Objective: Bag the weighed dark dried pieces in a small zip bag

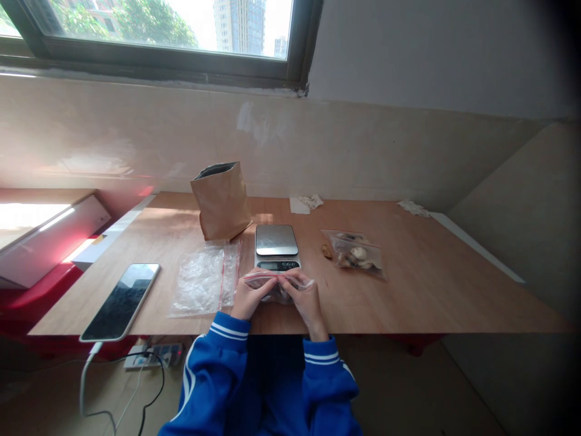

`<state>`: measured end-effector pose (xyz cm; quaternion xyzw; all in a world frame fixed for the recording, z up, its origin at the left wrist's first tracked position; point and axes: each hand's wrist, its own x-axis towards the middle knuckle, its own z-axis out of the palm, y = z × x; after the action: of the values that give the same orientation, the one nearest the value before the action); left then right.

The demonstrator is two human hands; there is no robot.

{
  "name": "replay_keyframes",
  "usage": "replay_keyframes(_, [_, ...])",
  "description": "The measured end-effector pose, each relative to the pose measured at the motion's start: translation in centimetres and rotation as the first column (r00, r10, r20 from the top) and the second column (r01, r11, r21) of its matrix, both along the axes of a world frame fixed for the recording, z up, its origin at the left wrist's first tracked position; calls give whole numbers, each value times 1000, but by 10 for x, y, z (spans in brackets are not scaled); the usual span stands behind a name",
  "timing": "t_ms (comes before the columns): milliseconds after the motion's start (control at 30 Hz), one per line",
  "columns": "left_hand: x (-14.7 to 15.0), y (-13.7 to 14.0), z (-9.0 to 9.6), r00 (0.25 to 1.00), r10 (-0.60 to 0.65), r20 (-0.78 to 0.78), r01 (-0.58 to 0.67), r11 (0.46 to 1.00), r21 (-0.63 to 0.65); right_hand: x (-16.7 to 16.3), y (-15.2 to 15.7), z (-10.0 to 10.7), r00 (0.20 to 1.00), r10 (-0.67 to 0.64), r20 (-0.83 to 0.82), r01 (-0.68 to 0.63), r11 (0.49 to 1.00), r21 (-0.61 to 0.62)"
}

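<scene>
Gripping a small zip bag [278, 284] by its top strip, both hands work at the near table edge [408, 332]. Head view: the left hand [249, 297] pinches the strip's left end, fingers closed on it; the right hand [306, 300] pinches the right part, likewise closed on it. The strip is held level and taut between them, apparently so the seal lines up; the contents, dark and indistinct, hang below.

Just beyond the hands sits a digital scale [276, 245] with a bare platform. Left of the left hand lies a stack of empty zip bags [204, 280], then a phone [121, 301] near the table's left corner. Beyond and left of the scale stands an open paper bag [221, 200]. Right of the right hand, well apart, lies a filled bag [356, 254]; bare tabletop extends rightward, giving free room there.
</scene>
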<state>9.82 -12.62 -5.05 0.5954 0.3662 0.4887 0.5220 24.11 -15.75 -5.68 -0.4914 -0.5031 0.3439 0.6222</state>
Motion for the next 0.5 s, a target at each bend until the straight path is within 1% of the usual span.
replay_keyframes(100, [0, 1, -3, 1000, 13, 0, -13, 1000, -17, -1, 0, 1, 999, -23, 31, 22, 999, 37])
replay_keyframes(233, [-1, 1, -2, 1000, 23, 6, -23, 1000, -16, -4, 0, 3, 999, -38, 38, 36, 998, 47])
replay_keyframes(367, [-2, 1, 1, 999, 39, -7, -39, 999, 17, -5, -2, 4, 999, -33, -10, 34, 999, 32])
replay_keyframes(500, [-4, 2, 1, 998, 59, -28, -59, 998, 11, -5, -4, 4, 998, -20, -62, 21, 1000, 9])
